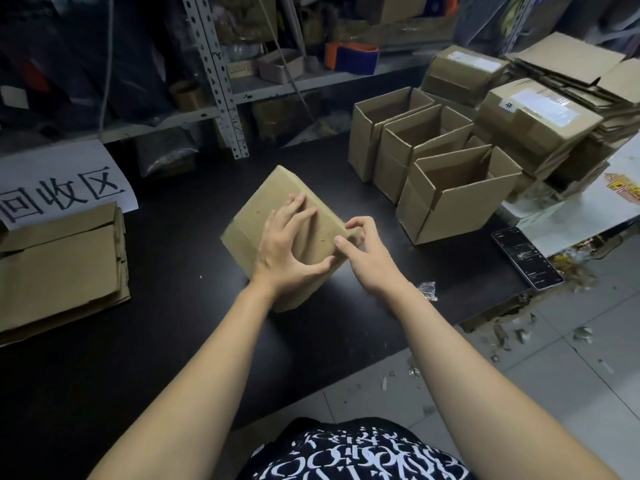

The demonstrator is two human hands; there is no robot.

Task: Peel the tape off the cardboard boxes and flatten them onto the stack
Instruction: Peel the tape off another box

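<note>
The cardboard box (254,220) stood in the middle of the black, matte table (173,306), turned with one corner toward the person and tilted a little. It was plain brown corrugated board with a dull, slightly worn surface, a few small dents on its top face, and closed flaps that met in a straight seam.

The left hand (289,245) lay on the top face with its fingers spread wide and pressed on the board, the thumb reaching to the near edge. The right hand (363,252) was just beside it, at the right corner of the box, with thumb and first finger curled together and pinching at that corner. I could not tell if tape was between them.

On the left edge of the table lay a stack of flattened cardboard (59,268), its sheets thin and layered, under a white paper sign (62,188) with black characters. On the right stood open boxes (446,195) with upright flaps, and behind them sealed boxes (535,123) with glossy labels. A dark phone (526,258) and a crumpled shiny scrap of tape (427,291) lay near the right edge.
</note>
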